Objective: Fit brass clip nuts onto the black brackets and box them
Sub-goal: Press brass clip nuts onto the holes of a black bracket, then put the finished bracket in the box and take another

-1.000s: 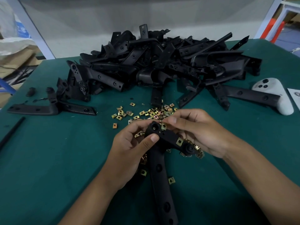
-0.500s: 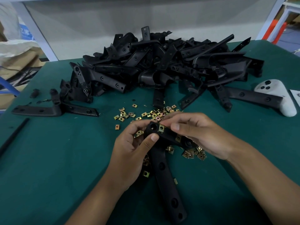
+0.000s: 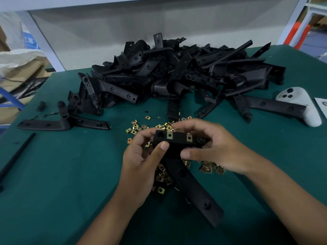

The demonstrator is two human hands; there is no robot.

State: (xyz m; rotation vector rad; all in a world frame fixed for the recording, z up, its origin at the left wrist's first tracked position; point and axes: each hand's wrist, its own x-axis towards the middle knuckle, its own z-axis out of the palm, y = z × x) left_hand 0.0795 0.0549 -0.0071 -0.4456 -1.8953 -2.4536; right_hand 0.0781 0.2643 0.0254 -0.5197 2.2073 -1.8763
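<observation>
- Nearest, the long arm of the held black bracket (image 3: 192, 188) slopes down toward the near right over the green table (image 3: 53, 183); only its far crosspiece is gripped, so the arm appears to hang free.
- The left hand (image 3: 141, 161) is closed on the bracket's left end, thumb pressed on the near face and fingers curled behind. This looks like the steadying grip, tilting the crosspiece toward the eyes.
- The right hand (image 3: 214, 147) clasps the right end, thumb under the near edge and fingers arched over the far side, probably to press or check the clips.
- Two fitted clip nuts (image 3: 179, 136) show as brass squares on the crosspiece's upper face, apart from each other; a round hole at the left end has none.
- Under and just beyond the hands lie the loose clip nuts (image 3: 141, 126), scattered within easy reach.
- Further out, the pile of brackets (image 3: 177, 75) waits across the middle of the table, with one single bracket (image 3: 62, 123) lying flat to the left.
- Far right, a white controller (image 3: 299, 105) rests beside the pile.
- No box is in view, so boxing seems not yet begun for this piece.
</observation>
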